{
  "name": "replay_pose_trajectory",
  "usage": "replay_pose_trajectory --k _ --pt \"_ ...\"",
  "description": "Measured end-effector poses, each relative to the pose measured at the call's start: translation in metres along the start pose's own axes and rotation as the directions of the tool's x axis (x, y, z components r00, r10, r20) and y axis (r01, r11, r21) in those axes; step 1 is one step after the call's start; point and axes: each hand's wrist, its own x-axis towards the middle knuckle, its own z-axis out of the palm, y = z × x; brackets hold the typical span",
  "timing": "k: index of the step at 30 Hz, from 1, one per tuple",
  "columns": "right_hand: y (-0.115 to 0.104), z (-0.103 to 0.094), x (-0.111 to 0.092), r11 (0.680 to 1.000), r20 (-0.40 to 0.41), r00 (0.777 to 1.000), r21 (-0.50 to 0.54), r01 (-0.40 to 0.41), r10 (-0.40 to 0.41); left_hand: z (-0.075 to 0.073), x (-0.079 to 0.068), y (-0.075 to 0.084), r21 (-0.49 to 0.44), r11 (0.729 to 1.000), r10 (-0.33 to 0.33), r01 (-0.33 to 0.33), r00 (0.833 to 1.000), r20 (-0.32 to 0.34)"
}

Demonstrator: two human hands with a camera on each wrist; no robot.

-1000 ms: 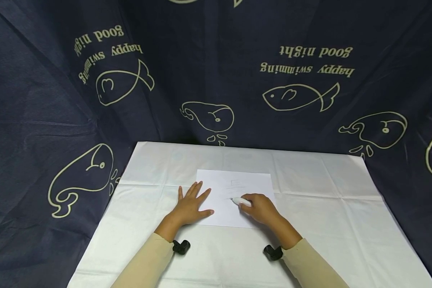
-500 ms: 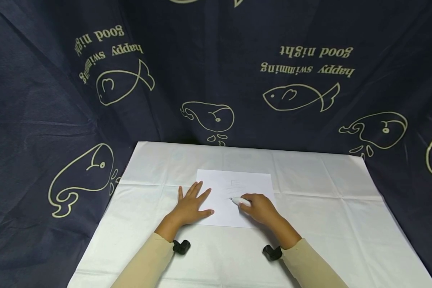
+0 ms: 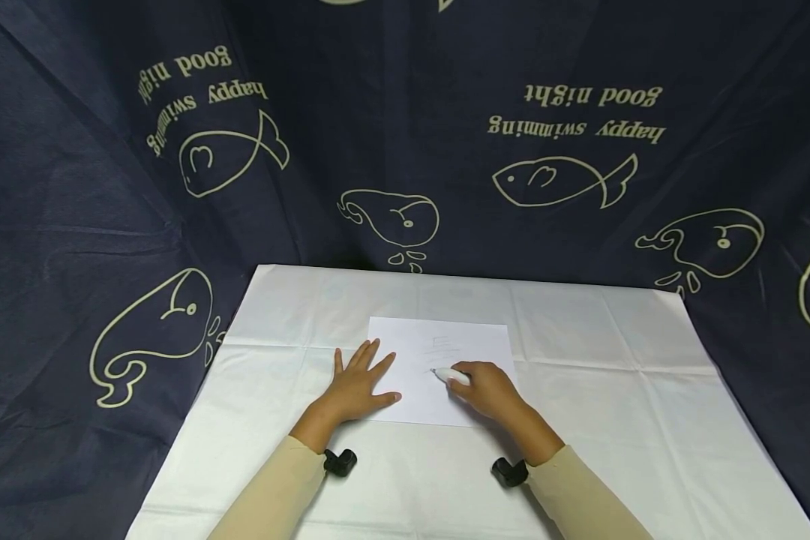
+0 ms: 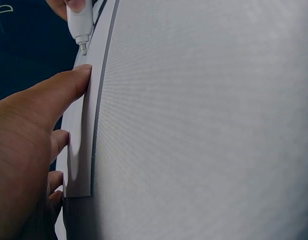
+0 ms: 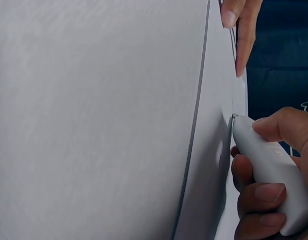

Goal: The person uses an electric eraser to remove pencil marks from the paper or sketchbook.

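Note:
A white sheet of paper (image 3: 415, 405) lies on the table with faint pencil lines (image 3: 442, 343) near its upper middle. My left hand (image 3: 352, 390) rests flat on the paper's left side, fingers spread. My right hand (image 3: 489, 390) grips a thick white electric eraser (image 3: 454, 376), its narrow metal tip pointing left at the paper beside a short faint line. In the right wrist view the thumb lies along the top of the eraser's body and the other fingers curl beneath it. The left wrist view shows the metal tip close to the left thumb (image 4: 74, 82).
A white creased cloth (image 3: 601, 405) covers the table. Behind and to the sides hangs a dark blue curtain (image 3: 378, 112) printed with fish, whales and lettering. Each wrist wears a small black camera, one on the left (image 3: 340, 463) and one on the right (image 3: 509, 472).
The right hand and the electric eraser have shifted very slightly left, the tip staying near the same short line. The left hand has stayed in place on the paper.

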Motion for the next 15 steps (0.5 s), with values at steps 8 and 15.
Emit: replay_pose_trajectory --k 8,15 --pt "0.0025 0.0 -0.0008 1.0 -0.009 1.0 0.003 0.01 -0.01 0.0005 0.0005 -0.0001 0.003 1.0 -0.002 0.002 1.0 -0.003" --pt "-0.0023 -0.0001 -0.0019 0.999 0.012 1.0 0.025 0.023 -0.023 -0.0003 -0.0003 0.0008 0.003 1.0 0.002 -0.002 1.0 -0.002"
